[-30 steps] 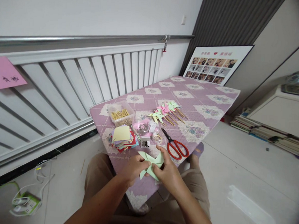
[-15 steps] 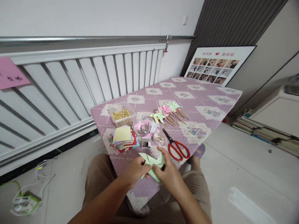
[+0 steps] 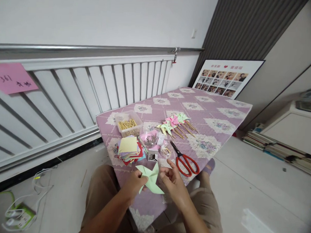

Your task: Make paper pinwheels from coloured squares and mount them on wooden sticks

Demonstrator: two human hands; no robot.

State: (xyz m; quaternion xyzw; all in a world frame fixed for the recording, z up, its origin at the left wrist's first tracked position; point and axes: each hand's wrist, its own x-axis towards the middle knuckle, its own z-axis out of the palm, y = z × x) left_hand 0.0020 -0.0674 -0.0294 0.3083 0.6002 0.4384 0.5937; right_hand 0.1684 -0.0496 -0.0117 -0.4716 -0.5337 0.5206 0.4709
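A light green folded paper pinwheel [image 3: 150,177] is held over the near edge of the purple quilted table [image 3: 218,114]. My left hand [image 3: 132,184] pinches its left side, fingers closed on the paper. My right hand [image 3: 173,181] is just to its right with fingers spread apart, barely touching or just off the paper. Beyond the hands lie a stack of coloured paper squares [image 3: 129,149], red-handled scissors [image 3: 184,161] and a small box of pins [image 3: 152,156].
A clear box of wooden sticks [image 3: 128,124], a pink dish [image 3: 149,137] and a row of finished pinwheels on sticks [image 3: 174,122] lie further back. A radiator [image 3: 75,91] runs along the left; a photo board [image 3: 224,76] leans behind the table. Cables [image 3: 22,214] and books [image 3: 281,147] lie on the floor.
My right hand has let go of the pinwheel and opened its fingers. The left hand keeps the paper, now turned more upright. The view has tilted slightly down.
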